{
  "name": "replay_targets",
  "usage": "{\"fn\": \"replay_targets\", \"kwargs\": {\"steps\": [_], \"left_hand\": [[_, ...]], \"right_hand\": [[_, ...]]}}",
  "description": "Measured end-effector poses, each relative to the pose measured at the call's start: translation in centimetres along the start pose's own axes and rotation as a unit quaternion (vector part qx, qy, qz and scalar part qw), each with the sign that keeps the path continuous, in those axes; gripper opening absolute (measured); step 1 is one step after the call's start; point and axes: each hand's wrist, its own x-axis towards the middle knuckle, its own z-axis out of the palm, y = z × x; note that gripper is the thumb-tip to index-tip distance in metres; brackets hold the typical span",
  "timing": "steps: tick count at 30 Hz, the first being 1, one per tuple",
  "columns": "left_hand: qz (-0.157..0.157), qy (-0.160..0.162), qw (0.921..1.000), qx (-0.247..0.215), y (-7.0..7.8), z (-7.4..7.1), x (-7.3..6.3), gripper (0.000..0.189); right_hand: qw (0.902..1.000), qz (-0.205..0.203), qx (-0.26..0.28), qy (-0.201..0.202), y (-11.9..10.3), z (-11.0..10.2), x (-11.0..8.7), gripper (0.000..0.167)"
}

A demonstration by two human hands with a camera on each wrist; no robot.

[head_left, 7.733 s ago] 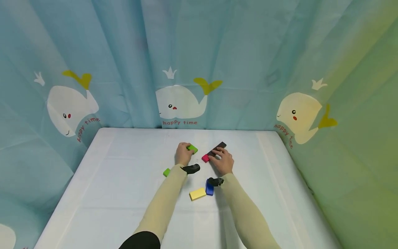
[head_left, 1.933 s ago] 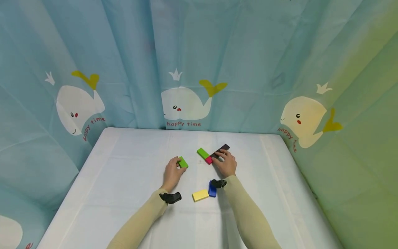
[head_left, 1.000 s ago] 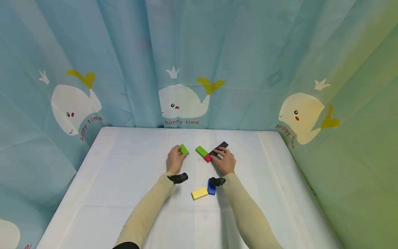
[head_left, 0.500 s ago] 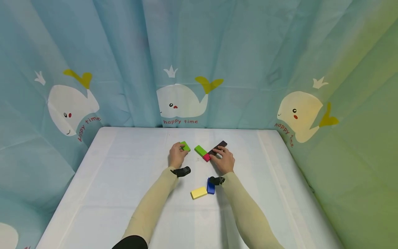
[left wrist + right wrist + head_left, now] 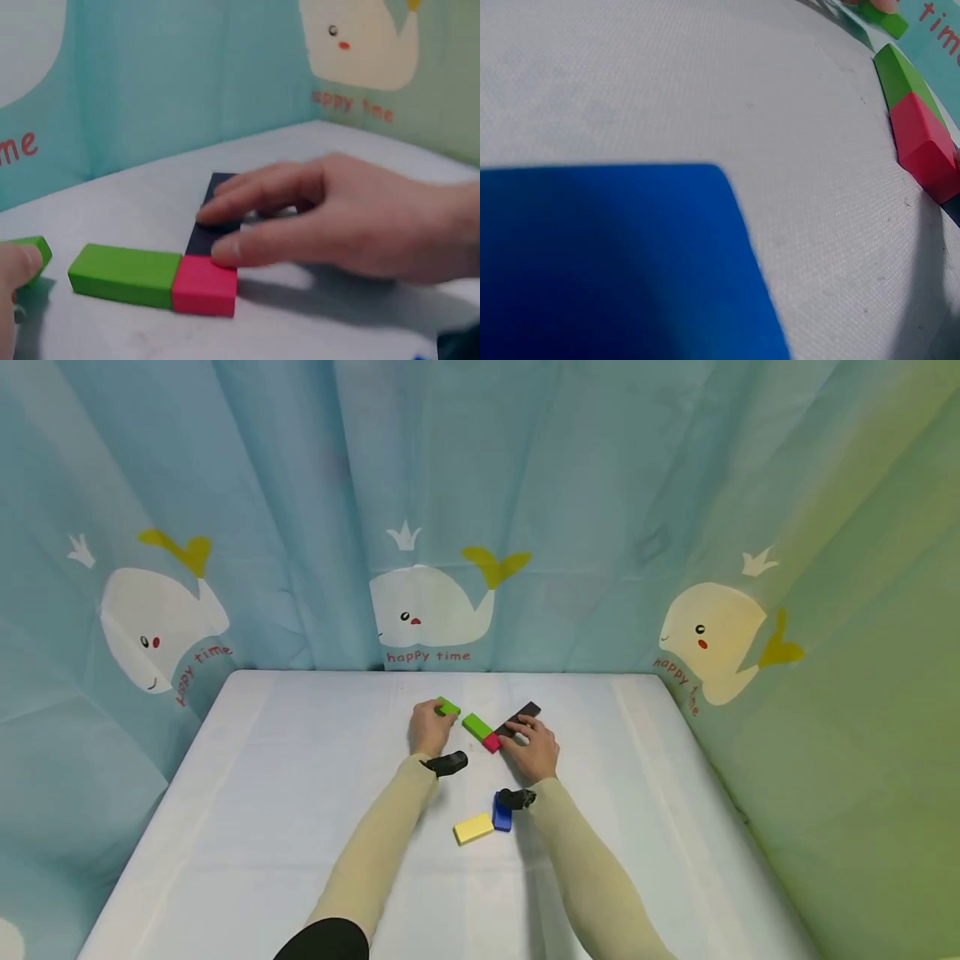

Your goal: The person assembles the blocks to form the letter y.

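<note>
In the head view, my left hand (image 5: 431, 727) pinches a green block (image 5: 448, 706) by its side, near the back of the white table. To the right of it, another green block (image 5: 124, 274) lies end to end with a small red block (image 5: 204, 283). A long black block (image 5: 199, 241) meets the red one at an angle, forming a bent row. The fingers and thumb of my right hand (image 5: 532, 750) rest on top of the black block, with the thumb tip at its seam with the red. Part of the black block is hidden beneath those fingers.
Nearer the person, a yellow block (image 5: 473, 829) lies against a blue block (image 5: 502, 817), partly under the right wrist's black strap (image 5: 517, 799). A blue curtain (image 5: 300, 527) with whale prints stands behind the table (image 5: 300, 827) and along its sides.
Over the earlier frames, a green block was set against the red one and my left hand took the second green block. That hand has since moved away and rightward with it. My right hand stays.
</note>
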Motion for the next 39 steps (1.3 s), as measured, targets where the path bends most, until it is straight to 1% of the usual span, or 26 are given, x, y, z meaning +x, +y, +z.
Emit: {"fn": "replay_targets", "kwargs": {"steps": [3, 10, 13, 18, 24, 30, 35, 39], "left_hand": [[-0.010, 0.014, 0.9997, -0.019, 0.2, 0.2, 0.1, 0.036], [-0.008, 0.015, 0.9996, 0.022, 0.1, 0.4, 0.2, 0.033], [-0.006, 0.019, 0.9996, 0.018, 0.3, 0.4, 0.2, 0.032], [-0.008, 0.013, 0.9998, 0.012, 0.3, 0.8, 0.3, 0.032], [-0.003, 0.008, 0.9999, 0.009, 0.3, 1.2, 0.3, 0.032], [-0.011, -0.003, 0.9999, 0.002, 0.3, 1.6, 0.4, 0.033], [-0.009, -0.002, 0.9999, -0.013, 0.3, 1.8, 0.4, 0.031], [-0.007, 0.000, 0.9999, -0.014, 0.4, 1.9, 0.3, 0.030]], "right_hand": [[1.0000, 0.002, 0.002, -0.001, -0.1, 0.1, -0.2, 0.040], [1.0000, -0.001, -0.003, 0.004, 0.0, 0.1, -0.1, 0.040], [1.0000, -0.001, -0.004, 0.005, 0.0, 0.1, -0.1, 0.040], [0.9999, -0.002, -0.008, 0.011, 0.0, 0.1, -0.2, 0.040], [0.9999, -0.003, -0.010, 0.009, -0.1, 0.0, -0.1, 0.040], [0.9999, -0.001, -0.012, 0.006, 0.1, 0.2, 0.0, 0.041], [0.9999, 0.000, -0.010, 0.007, 0.3, 0.3, 0.1, 0.041], [0.9999, 0.001, -0.007, 0.008, 0.4, 0.4, 0.1, 0.041]]}}
